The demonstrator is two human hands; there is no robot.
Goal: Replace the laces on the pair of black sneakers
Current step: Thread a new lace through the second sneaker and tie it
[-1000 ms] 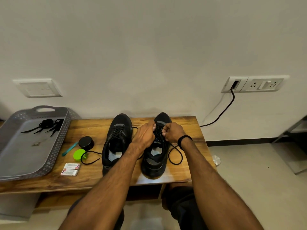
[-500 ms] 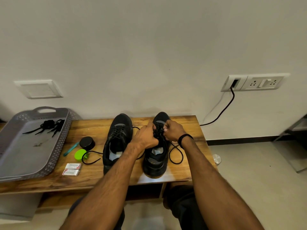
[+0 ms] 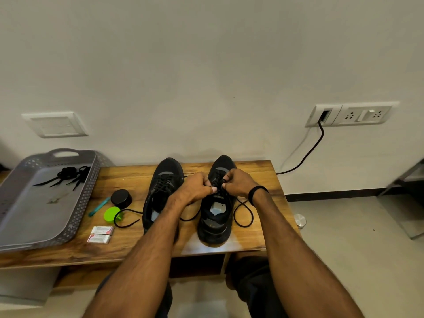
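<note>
Black lace point(image 3: 252, 215) is pinched by both hands, left hand point(image 3: 195, 187) and right hand point(image 3: 238, 183), over the sneaker point(image 3: 215, 223) beneath them; lacing seems midway, and the next threading calls for careful eyelet aim.

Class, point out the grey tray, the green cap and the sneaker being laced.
grey tray point(image 3: 86, 198): head view, perforated right wall.
green cap point(image 3: 111, 213): head view, top face.
sneaker being laced point(image 3: 214, 232): head view, heel end.

- The head view looked forward and down from the person's head, close over the table point(image 3: 128, 177).
- It faced the wall point(image 3: 206, 76) head-on.
</note>
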